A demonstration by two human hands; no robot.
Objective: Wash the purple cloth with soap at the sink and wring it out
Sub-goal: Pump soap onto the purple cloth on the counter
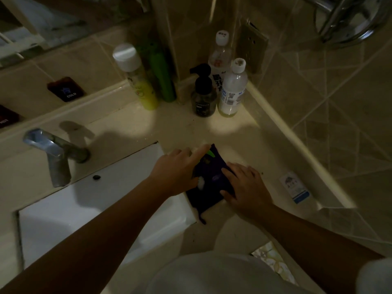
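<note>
Both my hands lay spread on the purple cloth (209, 183), flat on the counter (239, 141) beside the sink (106, 200).

My left hand (177, 168) and right hand (244, 185) pressed it open-fingered, pinching nothing. It looked soft, limp, probably wet and slick with foam (201, 183); I judged bunching its edges best.

purple cloth (209, 181): dark purple, green patch | pump bottle (202, 96): black | sink (101, 206): white

Light: dim, yellowish; brightest on the table (212, 132) near the bottles (231, 90).
Shadows: soft, behind the tap (53, 153).
Edges: dark, bent, slightly blurred.
</note>
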